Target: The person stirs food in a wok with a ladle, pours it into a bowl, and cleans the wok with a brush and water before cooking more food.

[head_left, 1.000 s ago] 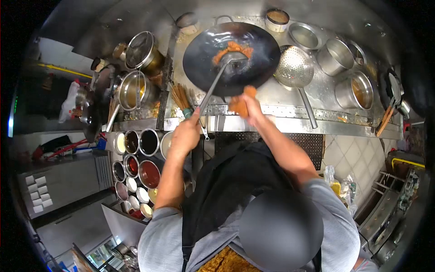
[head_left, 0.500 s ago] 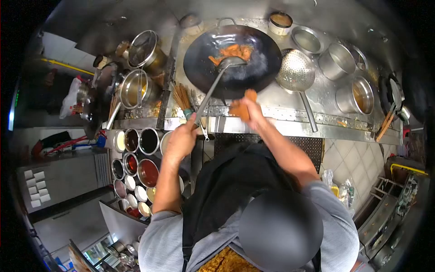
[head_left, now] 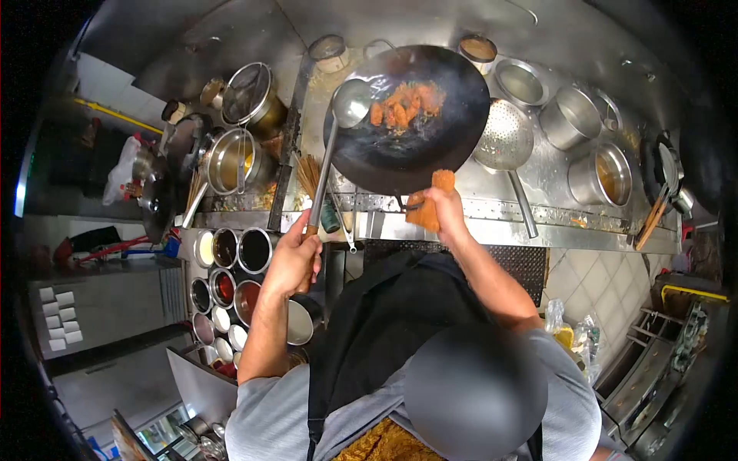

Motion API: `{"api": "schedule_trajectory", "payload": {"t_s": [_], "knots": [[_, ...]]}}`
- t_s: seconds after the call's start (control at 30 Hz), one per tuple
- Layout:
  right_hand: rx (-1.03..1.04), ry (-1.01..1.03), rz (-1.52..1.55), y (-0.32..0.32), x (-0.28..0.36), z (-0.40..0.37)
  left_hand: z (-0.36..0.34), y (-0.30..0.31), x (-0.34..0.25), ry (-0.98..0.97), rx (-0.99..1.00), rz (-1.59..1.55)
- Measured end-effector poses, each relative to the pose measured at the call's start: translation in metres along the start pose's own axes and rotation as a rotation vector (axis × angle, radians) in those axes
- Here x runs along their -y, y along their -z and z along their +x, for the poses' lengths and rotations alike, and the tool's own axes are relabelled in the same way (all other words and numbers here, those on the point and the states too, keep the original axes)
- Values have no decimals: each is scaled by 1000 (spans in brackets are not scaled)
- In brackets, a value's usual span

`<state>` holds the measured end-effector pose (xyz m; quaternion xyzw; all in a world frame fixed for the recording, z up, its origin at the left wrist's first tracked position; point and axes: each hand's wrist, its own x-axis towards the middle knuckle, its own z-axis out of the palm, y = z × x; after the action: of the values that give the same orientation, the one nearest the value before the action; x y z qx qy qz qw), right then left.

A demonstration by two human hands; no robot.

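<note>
My left hand (head_left: 294, 263) is closed round the wooden grip of a long ladle (head_left: 329, 161). The ladle's bowl is up at the left rim of a black wok (head_left: 369, 165). Pieces of reddish-orange food (head_left: 407, 106) lie together in the wok, with thin steam around them. At the wok's near edge, my right hand (head_left: 448, 209) is wrapped round a folded orange cloth (head_left: 423, 215), which covers the wok's handle. The wok is tilted. A perforated strainer (head_left: 503, 134) lies to the right of it, close to its rim.
Metal pots (head_left: 570, 117) stand on the steel stove at the right. At the left are more pots (head_left: 232, 160), a bamboo brush (head_left: 309, 173) and several sauce containers (head_left: 254, 250). A steel ledge (head_left: 492, 232) runs along the stove's front.
The ladle has lifted off the food to the wok's left rim, and my left hand has moved down and left. The wok has shifted nearer and right, its food now spread into separate pieces.
</note>
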<state>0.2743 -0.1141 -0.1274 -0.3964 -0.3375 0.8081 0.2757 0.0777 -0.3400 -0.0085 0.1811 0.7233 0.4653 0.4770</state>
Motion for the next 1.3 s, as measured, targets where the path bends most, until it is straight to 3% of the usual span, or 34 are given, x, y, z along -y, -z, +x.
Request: {"api": "schedule_trajectory", "payload": {"t_s": [0.07, 0.13, 0.2, 0.27, 0.33, 0.4, 0.53, 0.8, 0.87, 0.9, 1.1, 1.3], "knots": [[-8, 165, -144, 5, -19, -12, 9, -11, 4, 59, 36, -33], [-58, 344, -379, 30, -62, 6, 15, -35, 3, 117, 104, -292], [-8, 314, -418, 16, -46, 0, 11, -62, -9, 166, 221, -543], [-18, 64, -90, -12, -14, -8, 13, -74, -12, 217, 345, -772], [-40, 73, -133, -4, -21, 8, 14, -78, -19, 317, 442, -1018], [-73, -156, 90, -11, -4, -6, 6, -82, -23, 324, 456, -1000], [-56, -229, 182, 6, -22, -14, -7, -87, -18, 296, 454, -899], [102, -311, 120, 61, -9, 0, -20, -129, 20, 195, 252, -836], [159, -347, 39, 81, 5, 9, -34, -159, 19, 140, 128, -809], [187, -349, -1, 92, 13, 16, -37, -172, 27, 86, 166, -891], [430, -443, -197, 148, 60, 35, -85, -284, 39, -65, -152, -1143], [669, -604, -395, 157, 78, -1, -155, -361, 51, -184, -465, -1317]]}}
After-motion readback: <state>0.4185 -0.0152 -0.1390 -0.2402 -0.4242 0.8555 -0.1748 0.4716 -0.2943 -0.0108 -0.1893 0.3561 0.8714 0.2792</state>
